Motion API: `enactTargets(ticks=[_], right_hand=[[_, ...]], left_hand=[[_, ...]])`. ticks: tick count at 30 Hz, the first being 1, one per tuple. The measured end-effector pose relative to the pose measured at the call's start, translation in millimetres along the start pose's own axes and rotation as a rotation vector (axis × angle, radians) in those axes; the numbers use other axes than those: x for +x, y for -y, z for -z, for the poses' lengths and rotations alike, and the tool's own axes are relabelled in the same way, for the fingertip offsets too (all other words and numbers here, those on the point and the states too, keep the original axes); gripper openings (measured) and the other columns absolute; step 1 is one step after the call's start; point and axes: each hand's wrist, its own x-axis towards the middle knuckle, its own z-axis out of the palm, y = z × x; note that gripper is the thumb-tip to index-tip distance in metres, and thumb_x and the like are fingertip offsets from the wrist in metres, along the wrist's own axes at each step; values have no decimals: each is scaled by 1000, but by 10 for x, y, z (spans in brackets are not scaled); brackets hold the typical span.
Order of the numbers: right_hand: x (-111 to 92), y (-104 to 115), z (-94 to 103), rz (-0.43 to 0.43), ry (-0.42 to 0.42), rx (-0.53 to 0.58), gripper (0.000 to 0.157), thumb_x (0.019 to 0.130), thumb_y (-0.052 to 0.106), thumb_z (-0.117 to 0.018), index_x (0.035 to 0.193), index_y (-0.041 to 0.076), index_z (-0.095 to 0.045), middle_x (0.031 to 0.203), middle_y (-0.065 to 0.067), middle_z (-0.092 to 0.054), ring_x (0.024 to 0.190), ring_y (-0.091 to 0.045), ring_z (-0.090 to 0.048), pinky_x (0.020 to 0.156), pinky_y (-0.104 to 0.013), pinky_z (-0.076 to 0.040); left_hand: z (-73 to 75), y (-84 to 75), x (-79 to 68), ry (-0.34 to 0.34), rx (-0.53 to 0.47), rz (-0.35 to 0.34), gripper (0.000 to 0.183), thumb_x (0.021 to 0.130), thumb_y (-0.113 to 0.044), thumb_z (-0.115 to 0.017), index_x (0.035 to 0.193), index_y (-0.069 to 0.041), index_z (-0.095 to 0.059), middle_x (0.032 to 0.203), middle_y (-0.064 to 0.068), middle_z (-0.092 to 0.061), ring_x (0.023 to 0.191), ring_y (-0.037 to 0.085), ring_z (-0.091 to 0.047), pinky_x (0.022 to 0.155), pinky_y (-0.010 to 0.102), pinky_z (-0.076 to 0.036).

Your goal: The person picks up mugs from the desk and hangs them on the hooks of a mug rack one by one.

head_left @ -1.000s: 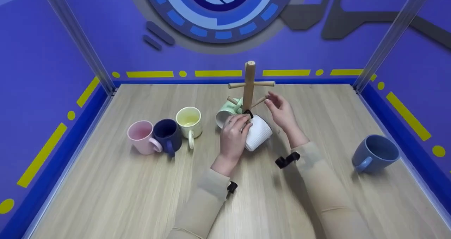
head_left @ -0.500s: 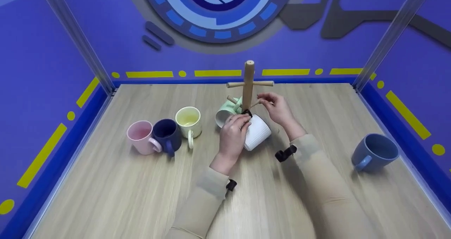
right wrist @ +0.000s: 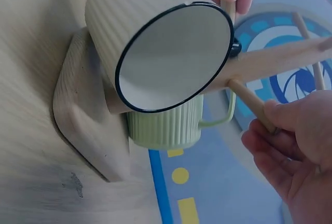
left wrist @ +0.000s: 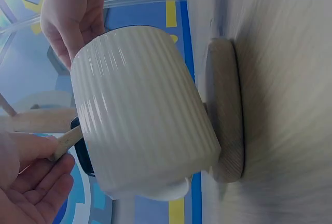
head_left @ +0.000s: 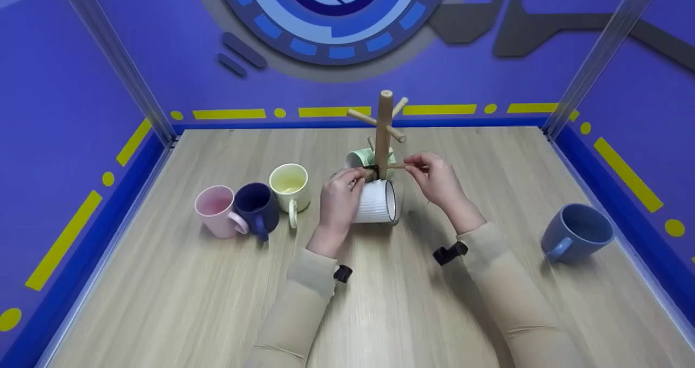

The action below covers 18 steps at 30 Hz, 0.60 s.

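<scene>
A wooden mug tree (head_left: 383, 140) stands mid-table with pegs at two levels. The white ribbed mug (head_left: 374, 202), dark-rimmed, hangs sideways by its dark handle (left wrist: 83, 149) from a lower peg (left wrist: 66, 142). My left hand (head_left: 337, 200) pinches that peg's end, thumb and fingers close beside the handle. My right hand (head_left: 440, 186) pinches another lower peg (right wrist: 254, 105) between thumb and fingers. Behind the post hangs a light green mug (right wrist: 166, 130), partly hidden by the white one in the right wrist view. The wooden base (right wrist: 85, 112) rests on the table.
Left on the table are a pink mug (head_left: 217, 216), a navy mug (head_left: 260, 210) and a pale yellow mug (head_left: 298, 197), close in a row. A grey-blue mug (head_left: 578, 235) stands far right. Blue panels (head_left: 293, 94) wall the back and sides.
The mug tree has turned clockwise as seen from above. The white mug swung left at the front and the green one right at the back; my left hand moved left with its peg.
</scene>
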Motion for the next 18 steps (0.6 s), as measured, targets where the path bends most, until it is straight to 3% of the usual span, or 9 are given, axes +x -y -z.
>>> enactTargets(ticks=[7,18], right_hand=[[-192,143,9,82,-16,-83,16,97,9,-70,109,-1,-72,102,-19,-72,94,-31,-71,86,-48,-62],[-399,310,-93,239,-59,-144,13,91,4,-76,102,0,-71,94,-14,-73,85,-25,-72,77,-42,-62]], left_hand=[[52,66,117,20,-7,97,14,87,2,-76,101,1,-80,103,14,-79,101,29,-76,93,39,-60],[27,203,315,10,-8,143,17,86,4,-76,103,1,-80,103,16,-79,96,29,-77,89,37,-62]])
